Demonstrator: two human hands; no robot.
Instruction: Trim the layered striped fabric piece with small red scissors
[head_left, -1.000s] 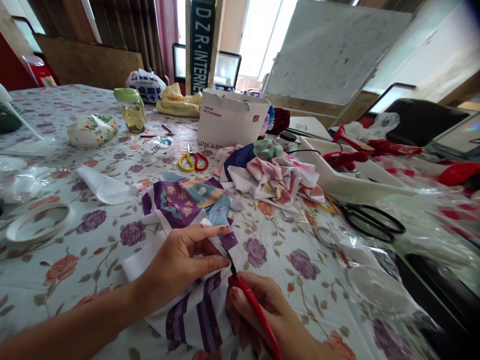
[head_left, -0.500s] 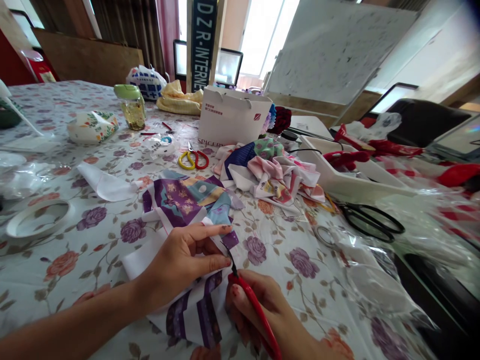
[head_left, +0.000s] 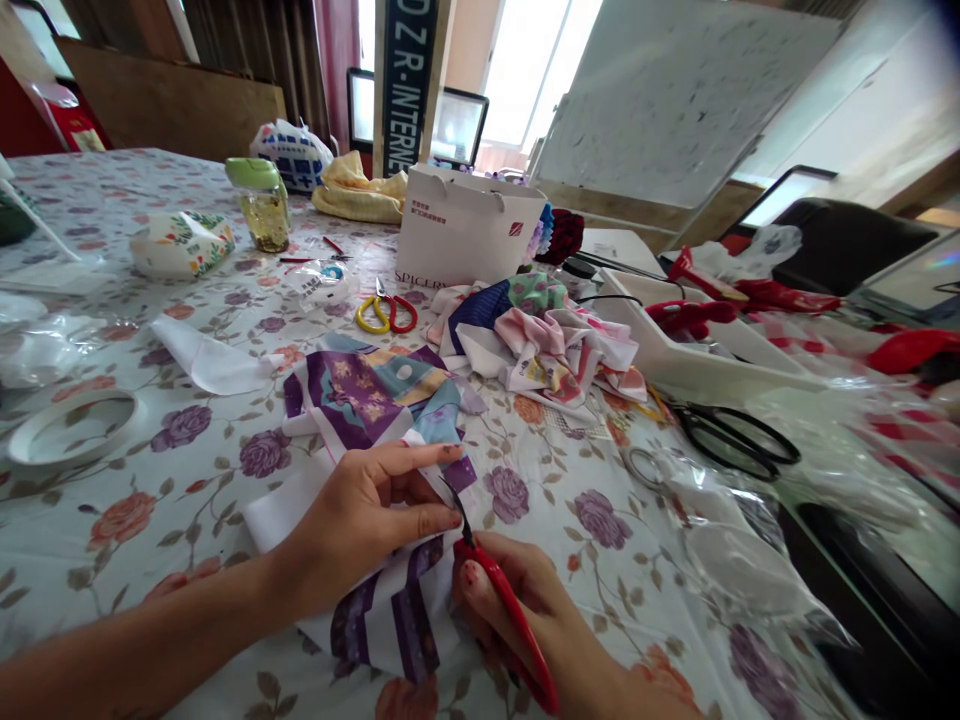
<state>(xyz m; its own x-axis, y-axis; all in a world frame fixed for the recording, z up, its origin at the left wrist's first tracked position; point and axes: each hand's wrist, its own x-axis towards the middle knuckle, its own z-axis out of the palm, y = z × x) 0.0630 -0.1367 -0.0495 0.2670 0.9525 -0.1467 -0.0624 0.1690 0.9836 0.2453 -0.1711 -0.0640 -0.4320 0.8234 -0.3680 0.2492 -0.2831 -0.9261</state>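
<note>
My left hand (head_left: 367,510) pinches a piece of purple-and-white patterned fabric (head_left: 390,620) between thumb and fingers, its index finger stretched along the top. The cloth hangs below the hand onto the table. In my right hand (head_left: 525,600) is a pair of red-handled scissors (head_left: 514,615), gripped by the handles. Their dark blades point up and left, touching the cloth's edge beside my left fingertips. How far the blades are apart is hard to make out. Beyond my left hand lies a purple, blue and gold printed fabric piece (head_left: 367,390).
A heap of scrap fabric (head_left: 540,335) and yellow-and-red-handled scissors (head_left: 386,312) lie ahead. Black-handled scissors (head_left: 739,440) and plastic packaging (head_left: 735,550) are on the right. To the left sit a white tape ring (head_left: 75,428) and a white cloth strip (head_left: 210,355). A paper bag (head_left: 469,230) stands behind.
The view has shifted very slightly. Both hands keep their hold, and the scissors stay at the fabric's edge with hardly any visible movement.
</note>
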